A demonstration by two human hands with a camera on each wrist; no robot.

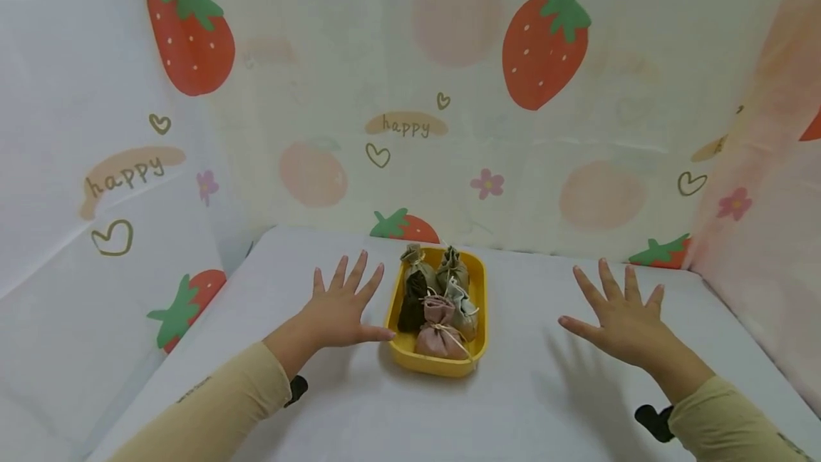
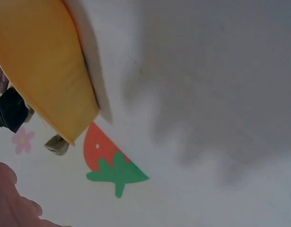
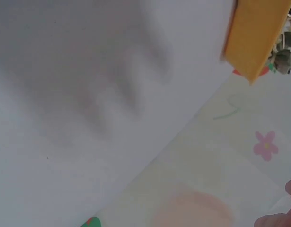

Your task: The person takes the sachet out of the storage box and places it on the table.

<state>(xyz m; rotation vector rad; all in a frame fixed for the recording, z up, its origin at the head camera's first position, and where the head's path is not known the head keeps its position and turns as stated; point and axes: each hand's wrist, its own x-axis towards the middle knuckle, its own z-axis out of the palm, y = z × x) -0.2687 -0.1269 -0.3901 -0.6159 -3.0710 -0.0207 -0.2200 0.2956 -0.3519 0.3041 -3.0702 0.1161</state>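
Note:
A yellow tray [image 1: 410, 361] stands on the white table, holding several small drawstring pouches. A pink pouch [image 1: 440, 337] lies at its front, with a black pouch [image 1: 412, 305] to the left and a pale grey pouch [image 1: 463, 312] to the right. Two olive pouches, one at back left [image 1: 418, 266] and one at back right [image 1: 452, 269], fill the far end. My left hand [image 1: 340, 311] is spread beside the tray's left side, thumb tip near the rim. Well to the right of the tray, my right hand [image 1: 625, 319] hovers with fingers spread, holding nothing.
The white tabletop [image 1: 513, 405] reaches back to a strawberry-printed curtain [image 1: 398, 55], which also hangs along the left and right sides. Shadows of both hands fall on the table. A dark strap piece [image 1: 656, 422] shows at the right wrist.

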